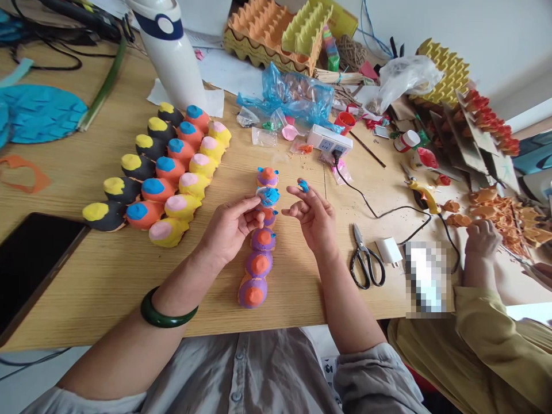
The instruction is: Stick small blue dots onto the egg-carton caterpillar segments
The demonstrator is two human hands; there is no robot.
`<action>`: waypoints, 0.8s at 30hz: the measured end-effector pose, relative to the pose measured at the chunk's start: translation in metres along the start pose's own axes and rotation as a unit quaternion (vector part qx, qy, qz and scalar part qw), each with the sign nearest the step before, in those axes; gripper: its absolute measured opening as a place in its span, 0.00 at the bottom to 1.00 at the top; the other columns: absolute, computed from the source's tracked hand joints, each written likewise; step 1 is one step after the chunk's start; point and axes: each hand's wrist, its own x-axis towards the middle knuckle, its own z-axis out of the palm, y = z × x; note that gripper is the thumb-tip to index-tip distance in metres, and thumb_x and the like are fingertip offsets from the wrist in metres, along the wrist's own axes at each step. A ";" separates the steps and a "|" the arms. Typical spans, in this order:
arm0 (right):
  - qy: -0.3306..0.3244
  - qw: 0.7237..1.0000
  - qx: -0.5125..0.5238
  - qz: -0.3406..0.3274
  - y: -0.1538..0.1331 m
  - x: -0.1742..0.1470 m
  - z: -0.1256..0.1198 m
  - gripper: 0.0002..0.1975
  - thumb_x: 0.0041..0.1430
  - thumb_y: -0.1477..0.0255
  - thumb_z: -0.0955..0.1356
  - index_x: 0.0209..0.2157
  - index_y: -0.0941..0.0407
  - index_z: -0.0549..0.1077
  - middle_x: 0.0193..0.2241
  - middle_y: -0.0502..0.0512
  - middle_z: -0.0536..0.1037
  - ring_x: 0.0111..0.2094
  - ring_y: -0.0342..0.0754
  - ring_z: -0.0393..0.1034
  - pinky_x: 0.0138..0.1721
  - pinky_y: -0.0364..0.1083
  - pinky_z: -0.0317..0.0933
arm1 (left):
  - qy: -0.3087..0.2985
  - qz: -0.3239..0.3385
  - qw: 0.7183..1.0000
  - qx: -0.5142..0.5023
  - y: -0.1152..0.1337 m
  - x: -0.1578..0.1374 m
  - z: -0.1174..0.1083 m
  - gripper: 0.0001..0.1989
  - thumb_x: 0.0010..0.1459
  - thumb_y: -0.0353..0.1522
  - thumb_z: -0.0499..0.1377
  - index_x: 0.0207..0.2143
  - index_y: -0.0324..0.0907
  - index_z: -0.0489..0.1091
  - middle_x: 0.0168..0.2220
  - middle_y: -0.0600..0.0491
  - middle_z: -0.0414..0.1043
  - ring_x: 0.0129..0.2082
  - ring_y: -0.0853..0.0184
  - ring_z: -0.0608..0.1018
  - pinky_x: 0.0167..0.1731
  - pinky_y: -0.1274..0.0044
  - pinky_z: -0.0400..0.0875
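My left hand (235,227) pinches a crumpled blue lump of modelling clay (269,197) between thumb and fingers. It hangs over a strip of egg-carton cups (260,264) painted purple with orange tips. Small blue bits stick out at the sides of the far cups. My right hand (314,215) is raised just right of the strip, with a small piece of blue clay (303,186) at its thumb and fingertips; its other fingers are loosely bent. The lump hides part of the strip's far end.
Left are painted cup rows (166,167), a phone (38,270) and a white bottle (172,63). Scissors (364,261), a charger (389,251) and a power strip (328,141) with its cable lie right. Egg trays (269,34) stand behind. A co-worker's hand (483,238) rests far right.
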 end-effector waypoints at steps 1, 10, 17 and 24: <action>0.003 1.000 -0.007 0.001 -0.001 0.000 0.001 0.20 0.58 0.55 0.77 0.45 0.53 0.78 0.36 0.49 0.86 0.22 0.38 0.70 0.32 0.46 0.78 | 0.001 0.000 1.000 0.000 0.000 0.000 0.000 0.10 0.45 0.32 0.72 0.28 0.36 0.78 0.24 0.56 0.76 0.22 0.76 0.74 0.23 0.85 0.70; 0.039 0.999 0.003 0.017 -0.004 0.000 0.002 0.23 0.50 0.53 0.81 0.23 0.54 0.72 0.15 0.39 0.71 0.11 0.34 0.54 0.14 0.38 0.62 | -0.001 0.007 1.000 0.002 0.000 0.000 0.001 0.09 0.43 0.32 0.72 0.26 0.36 0.78 0.24 0.56 0.76 0.22 0.76 0.74 0.22 0.85 0.71; -0.020 0.998 0.029 0.046 -0.001 0.002 -0.003 0.13 0.59 0.63 0.77 0.43 0.54 0.82 0.41 0.52 0.88 0.33 0.43 0.82 0.39 0.46 0.81 | -0.001 0.004 1.000 -0.002 -0.001 0.003 -0.002 0.10 0.45 0.32 0.72 0.30 0.36 0.80 0.26 0.55 0.77 0.23 0.76 0.74 0.24 0.84 0.72; -0.040 0.995 0.051 0.079 0.000 0.004 -0.007 0.10 0.69 0.67 0.69 0.46 0.54 0.81 0.48 0.55 0.88 0.41 0.47 0.85 0.41 0.46 0.82 | -0.002 0.002 1.000 -0.006 -0.002 0.005 -0.004 0.07 0.48 0.30 0.71 0.31 0.37 0.80 0.26 0.55 0.77 0.23 0.75 0.74 0.24 0.84 0.72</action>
